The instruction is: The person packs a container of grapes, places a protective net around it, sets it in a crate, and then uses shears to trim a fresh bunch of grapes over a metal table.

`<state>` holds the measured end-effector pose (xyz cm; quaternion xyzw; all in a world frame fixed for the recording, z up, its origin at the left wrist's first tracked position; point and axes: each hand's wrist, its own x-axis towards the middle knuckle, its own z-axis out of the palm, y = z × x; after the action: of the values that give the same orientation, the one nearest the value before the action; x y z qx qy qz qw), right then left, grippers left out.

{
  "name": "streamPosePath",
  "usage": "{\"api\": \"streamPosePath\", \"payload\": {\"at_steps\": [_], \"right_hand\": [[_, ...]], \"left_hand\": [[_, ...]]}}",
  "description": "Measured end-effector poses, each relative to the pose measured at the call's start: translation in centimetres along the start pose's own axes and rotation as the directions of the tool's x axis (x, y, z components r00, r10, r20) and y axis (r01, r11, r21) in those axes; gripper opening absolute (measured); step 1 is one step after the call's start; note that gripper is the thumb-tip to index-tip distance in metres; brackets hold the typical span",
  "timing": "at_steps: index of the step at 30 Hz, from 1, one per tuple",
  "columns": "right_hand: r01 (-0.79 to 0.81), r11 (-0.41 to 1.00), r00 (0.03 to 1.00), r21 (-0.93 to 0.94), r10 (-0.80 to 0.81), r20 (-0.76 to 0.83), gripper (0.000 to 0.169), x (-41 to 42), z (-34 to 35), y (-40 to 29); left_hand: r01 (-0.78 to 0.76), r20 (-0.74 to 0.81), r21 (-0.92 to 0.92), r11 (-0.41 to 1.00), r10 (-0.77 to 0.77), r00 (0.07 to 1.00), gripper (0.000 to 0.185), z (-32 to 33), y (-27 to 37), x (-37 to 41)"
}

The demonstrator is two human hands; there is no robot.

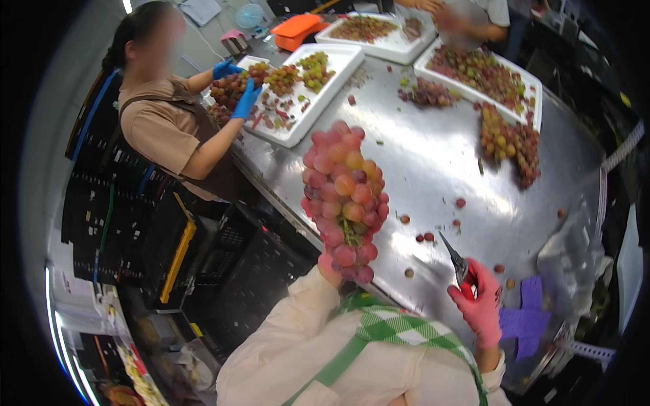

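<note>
A large bunch of pink and amber grapes (pixel 345 198) is held up over the metal table's near left edge. My left hand (pixel 327 261) supports it from beneath; its fingers are mostly hidden behind the fruit. My right hand (pixel 477 299), in a pink glove, grips small pointed snips (pixel 459 261) with red handles, their tip directed up and to the left. Several loose grapes (pixel 429 237) lie on the steel between the bunch and the snips. Beside my right hand is a purple cloth-like piece (pixel 525 317).
White foam trays of grapes (pixel 325 119) (pixel 537 109) stand on the steel table (pixel 406 152). More bunches (pixel 508 142) lie at the right. A co-worker in blue gloves (pixel 246 99) handles grapes at the left; another person stands at the far side. Black crates (pixel 228 243) stand below left.
</note>
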<state>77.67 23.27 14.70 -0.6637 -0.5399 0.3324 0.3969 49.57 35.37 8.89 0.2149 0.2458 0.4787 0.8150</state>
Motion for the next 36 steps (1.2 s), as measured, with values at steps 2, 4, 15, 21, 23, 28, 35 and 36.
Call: {"api": "streamPosePath", "payload": {"at_steps": [2,4,15,21,23,28,35,36], "right_hand": [[0.203,0.966,0.979,-0.163,-0.197,0.05,0.053,0.0,-1.0,-2.7],[0.295,0.933,0.955,-0.207,-0.28,0.096,0.056,0.0,-1.7,-4.4],[0.381,0.852,0.924,-0.358,-0.339,0.176,0.054,0.5,-1.9,-4.7],[0.333,0.848,0.943,-0.412,-0.291,0.164,0.055,0.9,-1.9,-3.9],[0.316,0.855,0.949,-0.411,-0.273,0.161,0.054,1.1,-1.7,-3.6],[0.315,0.863,0.949,-0.396,-0.272,0.16,0.05,1.5,-1.9,-2.7],[0.072,0.933,0.997,-0.354,-0.054,0.061,0.059,0.0,-2.6,0.2],[0.04,0.905,0.999,-0.424,-0.021,0.049,0.059,-0.2,-2.4,1.4]], "left_hand": [[0.018,0.013,0.002,1.0,-0.018,1.0,0.062,0.6,-0.5,-0.2],[0.048,0.024,0.018,0.999,-0.048,0.999,0.061,1.7,-0.9,-0.7],[0.19,0.064,0.088,0.978,-0.196,0.978,0.058,4.0,-2.5,-0.8],[0.246,0.083,0.125,0.961,-0.257,0.963,0.056,5.0,-3.0,1.2],[0.265,0.082,0.132,0.955,-0.277,0.957,0.056,5.0,-3.2,1.9],[0.276,0.081,0.139,0.951,-0.289,0.954,0.054,5.5,-3.2,2.6],[0.26,0.07,0.103,0.96,-0.268,0.961,0.052,5.0,-2.2,2.9],[0.258,0.066,0.101,0.961,-0.265,0.962,0.052,4.9,-2.1,2.8]]}}
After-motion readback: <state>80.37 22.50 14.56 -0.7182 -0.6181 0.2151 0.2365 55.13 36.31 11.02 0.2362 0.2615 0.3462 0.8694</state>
